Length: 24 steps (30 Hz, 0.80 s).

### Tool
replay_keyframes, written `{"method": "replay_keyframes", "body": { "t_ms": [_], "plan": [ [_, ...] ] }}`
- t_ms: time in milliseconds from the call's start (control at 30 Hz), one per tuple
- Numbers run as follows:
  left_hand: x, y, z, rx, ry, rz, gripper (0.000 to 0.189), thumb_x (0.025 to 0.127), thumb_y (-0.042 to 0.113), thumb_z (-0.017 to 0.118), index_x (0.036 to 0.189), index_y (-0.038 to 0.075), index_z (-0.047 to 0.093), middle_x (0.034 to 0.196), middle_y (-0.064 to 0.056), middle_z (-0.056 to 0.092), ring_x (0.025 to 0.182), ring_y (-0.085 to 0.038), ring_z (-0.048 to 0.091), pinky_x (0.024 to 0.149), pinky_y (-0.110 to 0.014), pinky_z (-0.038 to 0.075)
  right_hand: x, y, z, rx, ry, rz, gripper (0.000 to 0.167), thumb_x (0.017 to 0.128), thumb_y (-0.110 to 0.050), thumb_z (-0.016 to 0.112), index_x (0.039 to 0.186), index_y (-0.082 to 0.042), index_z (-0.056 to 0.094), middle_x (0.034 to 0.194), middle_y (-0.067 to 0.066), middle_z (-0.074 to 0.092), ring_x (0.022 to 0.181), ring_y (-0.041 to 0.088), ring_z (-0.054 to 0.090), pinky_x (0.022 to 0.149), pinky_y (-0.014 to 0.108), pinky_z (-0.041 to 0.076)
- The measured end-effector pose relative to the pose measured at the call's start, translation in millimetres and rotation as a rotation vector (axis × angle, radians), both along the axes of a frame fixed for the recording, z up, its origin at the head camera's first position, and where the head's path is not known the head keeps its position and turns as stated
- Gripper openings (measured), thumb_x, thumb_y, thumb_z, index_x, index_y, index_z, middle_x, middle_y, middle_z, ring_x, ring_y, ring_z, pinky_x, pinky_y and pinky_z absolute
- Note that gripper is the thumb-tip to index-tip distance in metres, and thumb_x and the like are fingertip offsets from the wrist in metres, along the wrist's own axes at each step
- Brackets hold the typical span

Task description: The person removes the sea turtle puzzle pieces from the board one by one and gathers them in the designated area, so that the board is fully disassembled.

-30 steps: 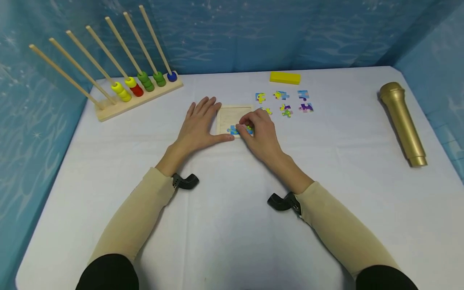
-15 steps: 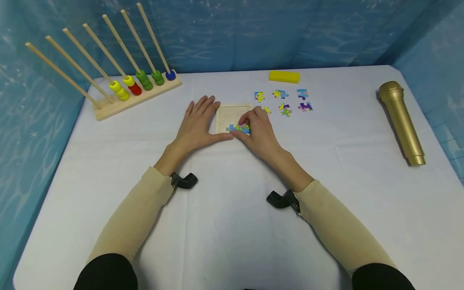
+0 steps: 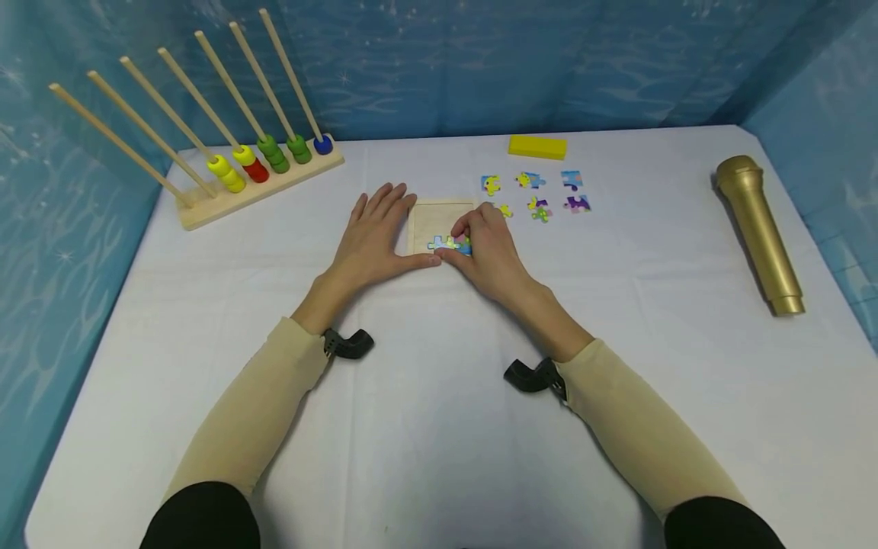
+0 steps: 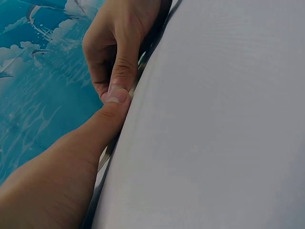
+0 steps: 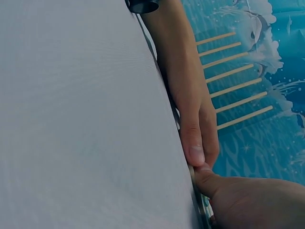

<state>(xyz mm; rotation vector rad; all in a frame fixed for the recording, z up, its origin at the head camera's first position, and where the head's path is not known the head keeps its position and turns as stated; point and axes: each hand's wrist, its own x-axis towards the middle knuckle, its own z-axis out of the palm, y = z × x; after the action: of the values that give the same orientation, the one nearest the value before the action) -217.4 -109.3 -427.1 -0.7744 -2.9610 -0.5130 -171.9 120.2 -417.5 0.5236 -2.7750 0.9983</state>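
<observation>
In the head view, a small square wooden puzzle tray (image 3: 434,217) lies between both hands. Joined puzzle pieces (image 3: 443,242), blue with green and pink, lie along its near edge. My left hand (image 3: 370,240) is spread flat at the tray's left side, its straight thumb along the near edge. The right hand (image 3: 488,248) curls over the near right corner, thumb and forefinger on either side of a puzzle piece. Its palm hides that corner. Both wrist views show the thumb tips meeting at the tray edge; the pieces are hidden there.
Several loose puzzle pieces (image 3: 540,210) lie beyond the right hand, near a yellow block (image 3: 537,147). A wooden bead abacus (image 3: 264,183) with tall rods stands at the back left. A gold microphone-shaped object (image 3: 760,235) lies at the right on the white-covered table (image 3: 425,427).
My right thumb has shifted left and toward the tray's near edge, beside the left thumb. The left piece in the row now looks paler. The left hand stays in place.
</observation>
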Motion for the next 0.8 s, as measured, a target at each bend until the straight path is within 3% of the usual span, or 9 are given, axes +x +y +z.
{"method": "replay_keyframes", "body": {
  "t_ms": [167, 400, 467, 800],
  "plan": [
    [-0.4, -0.3, -1.2, 0.002, 0.004, 0.001, 0.113, 0.08, 0.082, 0.069, 0.164, 0.015, 0.035, 0.174, -0.008, 0.027, 0.165, -0.027, 0.013, 0.133, -0.054, 0.004, -0.2, 0.3, -3.4, -0.04, 0.018, 0.016, 0.039, 0.092, -0.023, 0.085, 0.11, 0.003, 0.062, 0.103, 0.017, 0.053, 0.098, 0.03, 0.049, 0.084, 0.038, 0.041],
    [0.1, -0.2, -1.1, 0.005, 0.006, -0.001, 0.113, 0.08, 0.082, 0.07, 0.164, 0.014, 0.036, 0.174, -0.008, 0.028, 0.165, -0.027, 0.013, 0.133, -0.054, 0.004, 0.2, 1.5, -5.6, -0.138, 0.009, 0.034, 0.027, 0.091, -0.019, 0.086, 0.101, -0.004, 0.066, 0.097, 0.012, 0.061, 0.095, 0.027, 0.052, 0.084, 0.036, 0.042],
    [0.0, -0.3, -1.1, 0.004, 0.007, -0.001, 0.113, 0.08, 0.082, 0.07, 0.164, 0.014, 0.036, 0.174, -0.008, 0.028, 0.165, -0.027, 0.013, 0.133, -0.054, 0.004, 0.1, 1.8, -5.4, -0.154, 0.01, 0.034, 0.029, 0.091, -0.018, 0.086, 0.106, -0.003, 0.066, 0.097, 0.012, 0.061, 0.094, 0.027, 0.053, 0.084, 0.036, 0.043],
    [0.0, 0.0, -1.4, 0.005, 0.009, -0.002, 0.113, 0.08, 0.082, 0.07, 0.164, 0.014, 0.036, 0.174, -0.008, 0.028, 0.164, -0.027, 0.013, 0.133, -0.055, 0.005, 2.1, 1.9, -3.8, -0.116, 0.0, 0.011, 0.035, 0.091, -0.022, 0.085, 0.111, -0.001, 0.067, 0.103, 0.014, 0.056, 0.098, 0.027, 0.05, 0.085, 0.037, 0.043]
  ]
}}
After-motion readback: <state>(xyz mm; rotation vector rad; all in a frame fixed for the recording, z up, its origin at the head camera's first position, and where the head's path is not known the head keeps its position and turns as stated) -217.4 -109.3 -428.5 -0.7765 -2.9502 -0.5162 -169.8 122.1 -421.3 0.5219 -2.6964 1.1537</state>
